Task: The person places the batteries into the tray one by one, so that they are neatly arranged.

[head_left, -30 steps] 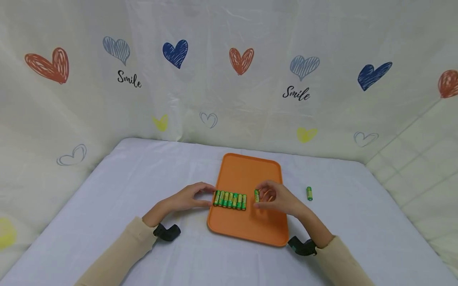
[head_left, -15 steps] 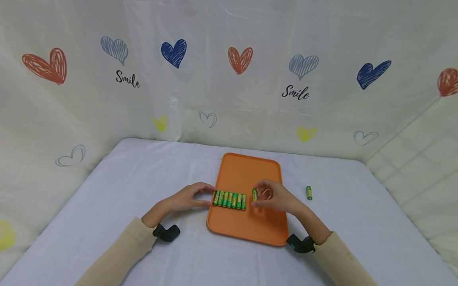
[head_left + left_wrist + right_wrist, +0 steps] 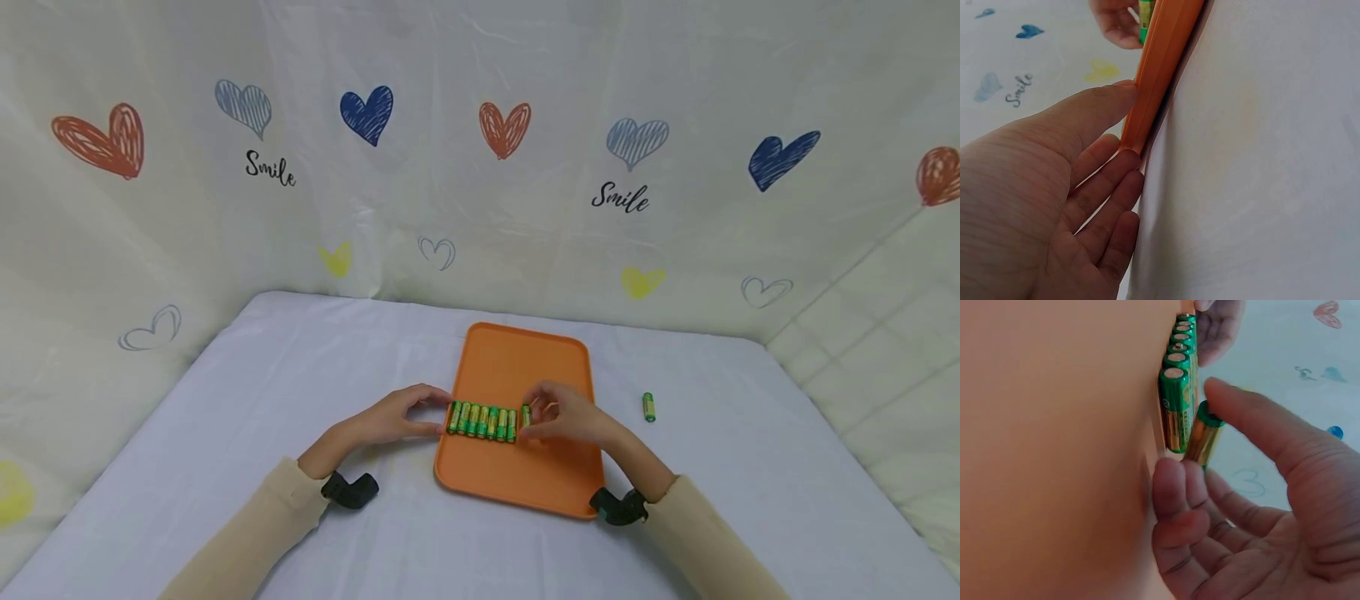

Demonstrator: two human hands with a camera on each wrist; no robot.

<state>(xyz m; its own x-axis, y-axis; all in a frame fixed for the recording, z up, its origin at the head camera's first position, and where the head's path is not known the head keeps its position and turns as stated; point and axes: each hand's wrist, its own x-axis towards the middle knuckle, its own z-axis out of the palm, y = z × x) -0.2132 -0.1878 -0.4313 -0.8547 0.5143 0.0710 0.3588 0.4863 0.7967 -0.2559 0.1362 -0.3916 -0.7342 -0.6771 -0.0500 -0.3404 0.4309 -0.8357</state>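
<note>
Several green-and-gold batteries [image 3: 482, 422] lie side by side in a row across the orange tray [image 3: 525, 358]. My right hand [image 3: 570, 417] pinches one more battery [image 3: 1205, 439] between thumb and fingers, just right of the row's end. A narrow gap separates it from the row in the head view; in the right wrist view it stands slightly tilted. My left hand [image 3: 396, 417] rests against the tray's left edge beside the first battery. In the left wrist view its thumb and fingertips touch the tray's rim [image 3: 1154, 81], fingers loosely extended.
A single battery [image 3: 648, 407] lies on the white cloth to the right of the tray. The white-covered table [image 3: 360, 342] surrounds the tray. Behind it hangs a pale curtain [image 3: 555, 242] printed with hearts.
My right hand has moved left with its battery, bringing it closer to the row's right end. The left hand, the tray and the lone battery have stayed in place.
</note>
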